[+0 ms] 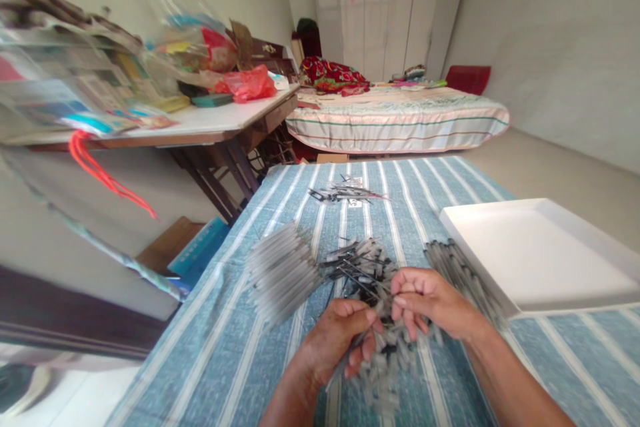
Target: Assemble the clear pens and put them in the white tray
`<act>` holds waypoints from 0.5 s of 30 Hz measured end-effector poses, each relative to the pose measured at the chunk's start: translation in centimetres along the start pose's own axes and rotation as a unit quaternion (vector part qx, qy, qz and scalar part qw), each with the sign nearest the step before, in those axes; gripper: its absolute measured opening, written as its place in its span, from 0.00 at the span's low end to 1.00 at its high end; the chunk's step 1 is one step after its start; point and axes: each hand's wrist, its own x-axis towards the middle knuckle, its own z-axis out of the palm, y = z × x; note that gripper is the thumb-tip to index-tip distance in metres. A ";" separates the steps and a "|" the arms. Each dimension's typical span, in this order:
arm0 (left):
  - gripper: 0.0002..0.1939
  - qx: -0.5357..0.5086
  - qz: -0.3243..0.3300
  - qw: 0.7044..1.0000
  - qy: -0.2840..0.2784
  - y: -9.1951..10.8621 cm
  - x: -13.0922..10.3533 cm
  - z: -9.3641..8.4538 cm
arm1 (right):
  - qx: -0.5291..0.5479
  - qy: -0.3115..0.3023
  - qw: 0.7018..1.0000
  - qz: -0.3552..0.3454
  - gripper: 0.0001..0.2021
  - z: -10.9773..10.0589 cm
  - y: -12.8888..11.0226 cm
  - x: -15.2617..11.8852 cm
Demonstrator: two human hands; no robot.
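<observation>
Over the near middle of the striped blue cloth, my left hand (345,333) is closed on a slim grey pen part that sticks out below its fingers. Just to its right, my right hand (425,300) is pinched, with whatever lies between its fingertips too small to name. Beneath and around both hands spreads a loose pile of black and grey small parts (360,263). Left of the pile lies a row of translucent pen barrels (283,273). On the right, dark-tipped pens (463,277) lie side by side. Thin refills (345,193) lie farther back.
An open white box lid (550,253) rests on the right of the cloth (215,347). At the left stands a desk (210,121) with plastic bags and a red bag (250,83). A bed (400,117) and cabinets are at the back.
</observation>
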 end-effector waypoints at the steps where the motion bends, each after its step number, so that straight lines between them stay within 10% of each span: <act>1: 0.16 -0.002 0.000 1.000 0.000 0.0 0.0 0.0 | -0.012 0.011 1.000 0.002 0.15 -0.1 0.0 0.0; 15: 0.12 0.073 -0.007 0.997 0.018 -0.1 -0.1 1.4 | -0.058 0.012 0.998 0.033 0.17 1.1 1.0 0.0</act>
